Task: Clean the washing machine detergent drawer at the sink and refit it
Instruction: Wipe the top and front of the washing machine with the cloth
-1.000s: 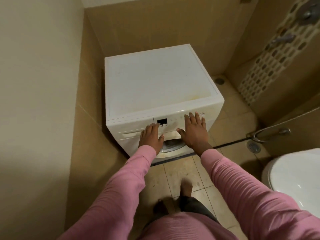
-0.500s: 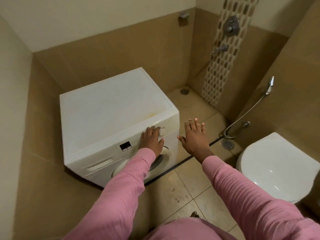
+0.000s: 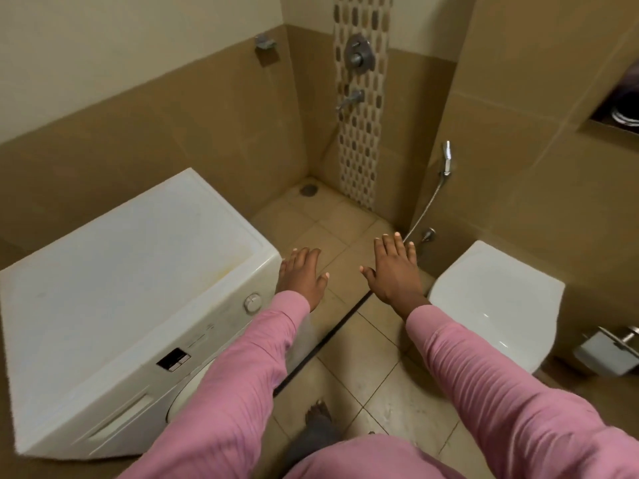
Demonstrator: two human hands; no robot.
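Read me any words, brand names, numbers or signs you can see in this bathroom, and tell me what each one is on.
None can be read.
Washing machine control panel: faint grey markings, too blurred to read.
Display: dark, showing no digits.

No text, brand or number can be read anywhere: the faint grey markings on the white washing machine's control panel (image 3: 204,337) are too blurred to make out.

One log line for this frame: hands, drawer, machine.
left hand: open, empty | right hand: open, empty | white front-loading washing machine: untouched | white detergent drawer: fitted shut
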